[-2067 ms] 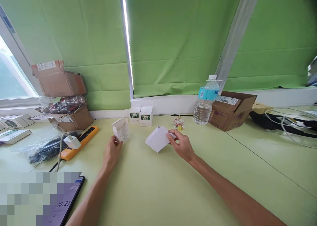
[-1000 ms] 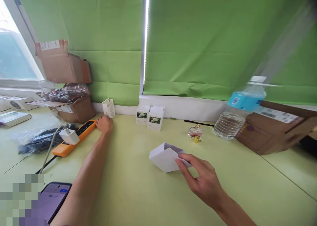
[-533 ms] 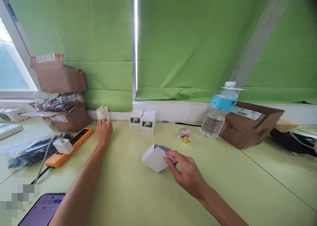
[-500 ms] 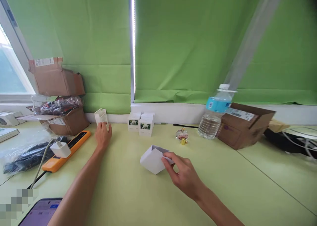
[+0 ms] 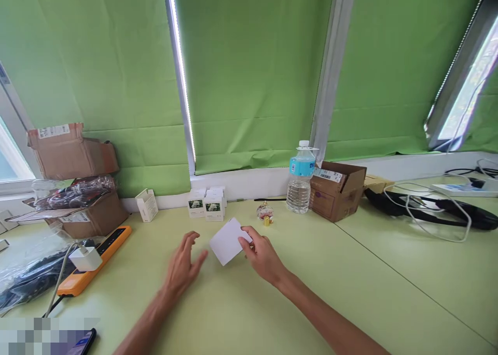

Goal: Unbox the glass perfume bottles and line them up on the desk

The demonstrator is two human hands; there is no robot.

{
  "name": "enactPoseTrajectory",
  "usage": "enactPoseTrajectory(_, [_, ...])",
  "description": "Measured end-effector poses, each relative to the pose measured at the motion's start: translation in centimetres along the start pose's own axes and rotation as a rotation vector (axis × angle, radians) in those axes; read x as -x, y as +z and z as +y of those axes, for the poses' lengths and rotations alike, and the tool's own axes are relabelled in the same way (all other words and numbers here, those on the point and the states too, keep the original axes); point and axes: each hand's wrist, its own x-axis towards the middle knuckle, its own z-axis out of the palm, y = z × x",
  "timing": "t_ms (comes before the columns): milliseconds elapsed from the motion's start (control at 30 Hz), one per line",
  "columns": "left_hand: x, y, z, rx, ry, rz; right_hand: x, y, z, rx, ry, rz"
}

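- Leftmost, we see a stack of brown cardboard boxes (image 5: 69, 158) behind an orange oblong power strip (image 5: 109, 252).
- Next stands a small white printed card carton (image 5: 148, 208).
- Our left hand (image 5: 183, 266) has its thumb and fingers spread apart.
- Beyond it, small white boxes with flower pictures (image 5: 213, 215) stand clustered together.
- Between our hands, a plain white four-sided paper piece (image 5: 225, 243) points one corner toward us.
- Our right hand (image 5: 264, 254) pinches its right corner.
- Behind that hand are a clear rounded glass bottle (image 5: 265, 211) and a shiny gold cap (image 5: 266, 221).
- Farther right, a clear plastic water bottle with a blue label (image 5: 299, 192) stands beside an open brown cardboard box (image 5: 330, 202).
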Motion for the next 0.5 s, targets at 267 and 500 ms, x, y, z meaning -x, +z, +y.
enactPoseTrajectory(267, [1.3, -0.4, 5.4, 0.318, 0.013, -0.069, 0.0, 1.0, -1.1, -0.437, 0.150, -0.013])
enactPoseTrajectory(500, [0.8, -0.5, 4.1, 0.611, -0.306, -0.128, -0.3, 0.9, -0.2, -0.426, 0.170, -0.117])
